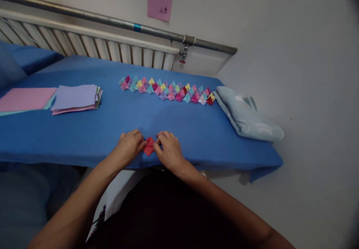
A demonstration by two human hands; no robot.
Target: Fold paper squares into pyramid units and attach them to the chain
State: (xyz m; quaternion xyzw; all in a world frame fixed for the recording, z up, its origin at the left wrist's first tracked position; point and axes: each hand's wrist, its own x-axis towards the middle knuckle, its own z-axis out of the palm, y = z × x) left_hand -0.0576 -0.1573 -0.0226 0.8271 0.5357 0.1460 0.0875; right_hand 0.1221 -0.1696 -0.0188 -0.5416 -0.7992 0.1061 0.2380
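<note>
- The small, pointed, red folded-paper piece [148, 149] is held between two bare hands near the front edge of the blue cloth-covered table [112, 123], low in the middle of the view.
- The left side of the paper is pinched by the left hand [129, 145]; its thumb and fingers are brought together on the edge, its knuckles are arched and its back is turned upward.
- The right side is pinched likewise by the right hand [169, 150], with its index finger bent and its thumb laid against the paper.
- Both forearms are angled inward from the lower corners, so that the fingertips are brought face to face across the paper.
- Beyond the hands, rows of multicoloured, pointed folded-paper pieces [171, 96] are set out, well apart from the red one.
</note>
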